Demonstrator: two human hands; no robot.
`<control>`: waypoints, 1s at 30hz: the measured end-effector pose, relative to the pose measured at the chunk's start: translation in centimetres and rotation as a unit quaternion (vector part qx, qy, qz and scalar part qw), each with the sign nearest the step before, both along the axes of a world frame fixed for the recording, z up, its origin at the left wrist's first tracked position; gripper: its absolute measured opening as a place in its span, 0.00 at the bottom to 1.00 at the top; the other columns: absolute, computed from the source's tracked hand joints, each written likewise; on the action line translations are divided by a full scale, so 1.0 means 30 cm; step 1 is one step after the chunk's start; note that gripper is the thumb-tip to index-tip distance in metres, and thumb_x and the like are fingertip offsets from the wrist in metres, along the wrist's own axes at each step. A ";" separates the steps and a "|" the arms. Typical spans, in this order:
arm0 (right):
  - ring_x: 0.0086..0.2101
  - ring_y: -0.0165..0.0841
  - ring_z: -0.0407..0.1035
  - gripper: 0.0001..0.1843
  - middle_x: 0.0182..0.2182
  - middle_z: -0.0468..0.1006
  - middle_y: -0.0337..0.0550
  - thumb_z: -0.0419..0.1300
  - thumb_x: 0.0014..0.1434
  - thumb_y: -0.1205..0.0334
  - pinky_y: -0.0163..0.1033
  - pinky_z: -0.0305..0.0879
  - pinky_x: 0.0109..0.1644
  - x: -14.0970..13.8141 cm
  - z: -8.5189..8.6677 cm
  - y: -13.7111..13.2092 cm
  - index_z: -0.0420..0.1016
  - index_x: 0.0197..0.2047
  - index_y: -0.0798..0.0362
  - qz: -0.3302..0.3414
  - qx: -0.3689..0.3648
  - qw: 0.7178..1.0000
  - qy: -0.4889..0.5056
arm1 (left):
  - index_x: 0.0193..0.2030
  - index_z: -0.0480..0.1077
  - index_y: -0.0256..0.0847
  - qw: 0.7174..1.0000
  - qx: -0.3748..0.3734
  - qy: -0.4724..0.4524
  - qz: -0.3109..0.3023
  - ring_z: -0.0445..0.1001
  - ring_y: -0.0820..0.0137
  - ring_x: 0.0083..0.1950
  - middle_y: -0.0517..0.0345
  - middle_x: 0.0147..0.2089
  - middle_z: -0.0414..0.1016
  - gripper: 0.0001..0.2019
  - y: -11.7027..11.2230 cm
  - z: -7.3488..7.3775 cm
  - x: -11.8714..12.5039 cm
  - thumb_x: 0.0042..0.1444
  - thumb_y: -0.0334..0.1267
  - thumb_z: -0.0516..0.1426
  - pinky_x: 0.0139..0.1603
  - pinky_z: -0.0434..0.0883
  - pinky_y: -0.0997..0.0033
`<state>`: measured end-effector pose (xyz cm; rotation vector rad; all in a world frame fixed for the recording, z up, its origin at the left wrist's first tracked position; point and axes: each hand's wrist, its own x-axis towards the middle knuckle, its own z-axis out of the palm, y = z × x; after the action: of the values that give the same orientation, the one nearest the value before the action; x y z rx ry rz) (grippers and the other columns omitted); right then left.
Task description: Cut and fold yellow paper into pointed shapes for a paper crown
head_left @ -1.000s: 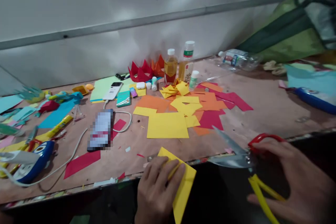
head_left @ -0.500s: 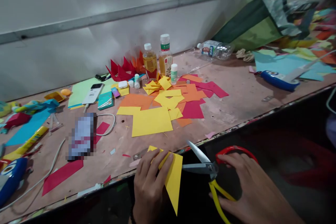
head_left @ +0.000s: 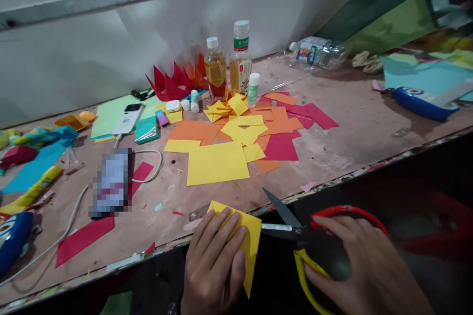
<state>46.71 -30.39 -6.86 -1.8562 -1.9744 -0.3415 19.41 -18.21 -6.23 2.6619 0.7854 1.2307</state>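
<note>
My left hand (head_left: 214,261) holds a folded piece of yellow paper (head_left: 252,241) at the table's front edge, fingers laid over its face and the thumb tucked at the lower side. Its lower corner points down over the dark gap. In my right hand (head_left: 365,266) is a pair of scissors (head_left: 295,231) with one red and one yellow handle. Their blades stand apart and point left, the lower blade's tip at the right edge of the paper. A flat yellow sheet (head_left: 218,163) lies on the table just beyond.
Orange, yellow and crimson paper pieces (head_left: 281,146) cover the table's middle. Two drink bottles (head_left: 240,66) and a glue stick (head_left: 253,89) stand behind them. A red paper crown (head_left: 172,83) is near the wall. On the left lie a phone (head_left: 112,184) and its cable.
The folded yellow paper has turned in my left hand, showing more of its face. The scissors have rotated slightly, blades still apart. The view has shifted and tilted a little.
</note>
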 end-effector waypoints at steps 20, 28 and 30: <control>0.43 0.48 0.71 0.24 0.45 0.74 0.50 0.67 0.66 0.57 0.52 0.69 0.46 -0.041 -0.001 0.048 0.66 0.61 0.53 0.004 0.071 0.997 0.041 | 0.72 0.68 0.45 0.847 -0.326 -0.312 0.282 0.86 0.59 0.49 0.52 0.49 0.86 0.36 -0.132 0.022 0.083 0.59 0.44 0.72 0.53 0.83 0.62; 0.45 0.45 0.70 0.22 0.47 0.73 0.51 0.68 0.66 0.63 0.51 0.68 0.50 -0.080 0.051 0.069 0.69 0.59 0.58 0.061 0.097 0.988 0.107 | 0.35 0.86 0.37 0.662 -0.575 -0.417 0.239 0.86 0.56 0.37 0.49 0.33 0.87 0.22 -0.170 0.054 0.139 0.44 0.55 0.78 0.42 0.84 0.66; 0.47 0.46 0.70 0.22 0.49 0.74 0.52 0.67 0.67 0.62 0.52 0.67 0.52 -0.080 0.048 0.074 0.70 0.60 0.60 0.062 0.083 0.989 0.107 | 0.31 0.86 0.38 0.662 -0.578 -0.407 0.249 0.86 0.57 0.35 0.49 0.32 0.87 0.22 -0.159 0.040 0.142 0.46 0.57 0.76 0.39 0.83 0.68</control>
<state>44.29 -28.17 -5.43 -1.5884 -1.8468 -0.2500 23.67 -22.99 -5.02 0.7597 1.4278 1.1573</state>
